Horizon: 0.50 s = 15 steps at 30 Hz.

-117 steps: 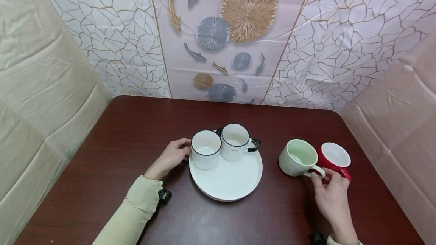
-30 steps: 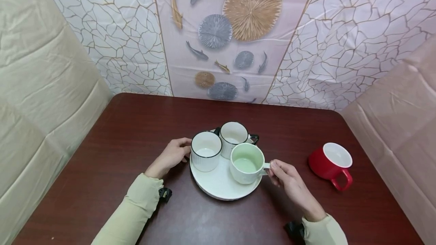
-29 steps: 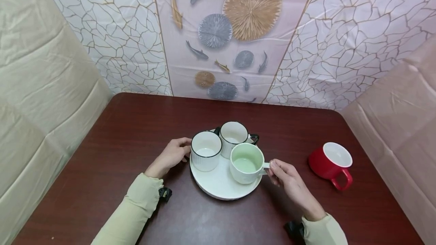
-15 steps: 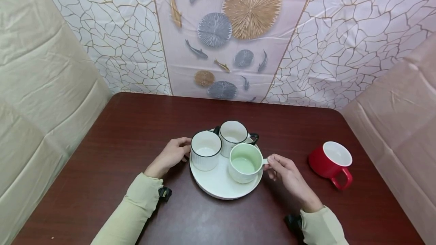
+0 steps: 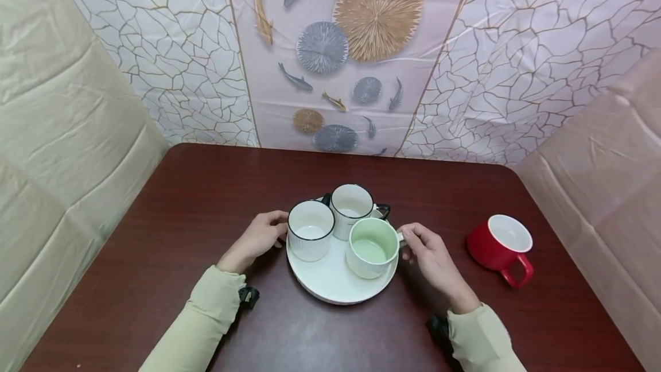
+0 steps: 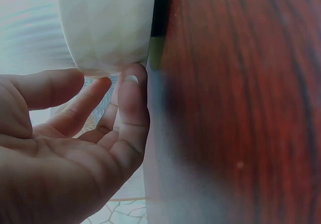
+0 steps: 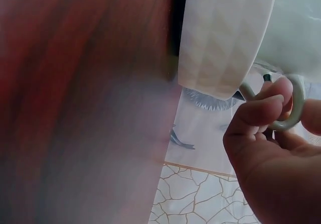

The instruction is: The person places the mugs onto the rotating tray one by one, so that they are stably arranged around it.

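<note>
A round white tray (image 5: 330, 289) holds two white mugs with black rims, the left mug (image 5: 310, 245) and the back mug (image 5: 347, 225), along with a pale green mug (image 5: 368, 268) at its right front. My left hand (image 5: 255, 241) rests its fingertips against the left side of the tray, fingers loosely bent; in the left wrist view they touch the tray's faceted outer wall (image 6: 108, 28). With my right hand (image 5: 431, 257) I hold the green mug by its handle (image 7: 299, 101), a finger hooked through the loop. The green mug sits upright within the tray's outline.
A red mug (image 5: 485, 248) with a white inside stands alone on the dark brown table (image 5: 222, 177), right of my right hand, its handle toward the front right. Padded beige panels (image 5: 594, 200) flank the table, and a patterned cloth (image 5: 191, 62) hangs behind it.
My right hand has carried the green mug leftward from beside the red mug to the tray. Lately its handle has turned slightly toward the back. The left hand has stayed at the tray.
</note>
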{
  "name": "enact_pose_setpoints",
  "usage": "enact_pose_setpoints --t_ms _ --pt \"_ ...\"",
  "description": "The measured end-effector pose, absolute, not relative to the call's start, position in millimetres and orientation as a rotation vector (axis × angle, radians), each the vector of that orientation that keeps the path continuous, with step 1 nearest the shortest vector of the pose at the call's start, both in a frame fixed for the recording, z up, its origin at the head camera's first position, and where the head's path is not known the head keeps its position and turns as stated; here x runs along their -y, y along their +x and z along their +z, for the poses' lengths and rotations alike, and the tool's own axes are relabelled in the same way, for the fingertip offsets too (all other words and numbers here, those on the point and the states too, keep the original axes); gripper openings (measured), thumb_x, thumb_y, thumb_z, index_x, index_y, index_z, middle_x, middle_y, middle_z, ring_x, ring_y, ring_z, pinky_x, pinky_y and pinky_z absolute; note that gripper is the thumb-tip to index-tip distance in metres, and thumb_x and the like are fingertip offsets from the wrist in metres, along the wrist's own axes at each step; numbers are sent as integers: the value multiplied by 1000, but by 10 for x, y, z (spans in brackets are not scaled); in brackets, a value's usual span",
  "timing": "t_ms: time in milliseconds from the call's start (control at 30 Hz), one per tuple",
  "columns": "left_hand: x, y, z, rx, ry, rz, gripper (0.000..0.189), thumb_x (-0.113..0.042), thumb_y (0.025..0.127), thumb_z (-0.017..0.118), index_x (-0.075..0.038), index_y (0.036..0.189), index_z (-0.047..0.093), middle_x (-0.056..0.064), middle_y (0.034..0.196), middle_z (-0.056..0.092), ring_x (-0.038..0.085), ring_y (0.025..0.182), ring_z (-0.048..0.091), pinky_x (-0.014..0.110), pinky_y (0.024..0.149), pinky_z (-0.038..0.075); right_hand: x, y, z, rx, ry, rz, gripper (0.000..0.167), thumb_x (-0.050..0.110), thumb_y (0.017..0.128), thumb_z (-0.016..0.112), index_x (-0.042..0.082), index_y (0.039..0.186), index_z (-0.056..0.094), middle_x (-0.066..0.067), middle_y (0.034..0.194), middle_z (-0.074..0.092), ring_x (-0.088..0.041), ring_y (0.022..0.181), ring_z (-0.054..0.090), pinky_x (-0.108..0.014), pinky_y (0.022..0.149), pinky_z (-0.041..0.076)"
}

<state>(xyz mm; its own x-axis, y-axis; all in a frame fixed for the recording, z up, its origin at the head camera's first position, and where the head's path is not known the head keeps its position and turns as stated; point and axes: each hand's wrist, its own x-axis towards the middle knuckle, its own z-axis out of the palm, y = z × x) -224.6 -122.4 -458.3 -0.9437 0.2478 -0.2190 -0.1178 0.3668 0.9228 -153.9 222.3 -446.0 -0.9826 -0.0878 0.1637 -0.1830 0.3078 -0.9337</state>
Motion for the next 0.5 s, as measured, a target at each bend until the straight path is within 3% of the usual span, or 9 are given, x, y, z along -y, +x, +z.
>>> enact_pose_setpoints --t_ms 333,500 --pt "1231 -2247 -4604 -2314 122 1608 33 -10 98 50 -3 128 59 11 102 64 21 80 61 36 68 52 -2204 -1734 -4461 2435 166 1798 26 16 102 51 -8 109 60 -11 76 55 -19 64 51 -28 56 46" --pt "1227 -2246 -4596 -2314 124 1614 32 -10 98 50 -3 128 60 10 100 65 21 79 61 35 67 52 -2196 -1790 -4469 2429 144 1812 26 18 102 52 -6 111 60 -8 87 60 -13 70 55 -26 60 48"
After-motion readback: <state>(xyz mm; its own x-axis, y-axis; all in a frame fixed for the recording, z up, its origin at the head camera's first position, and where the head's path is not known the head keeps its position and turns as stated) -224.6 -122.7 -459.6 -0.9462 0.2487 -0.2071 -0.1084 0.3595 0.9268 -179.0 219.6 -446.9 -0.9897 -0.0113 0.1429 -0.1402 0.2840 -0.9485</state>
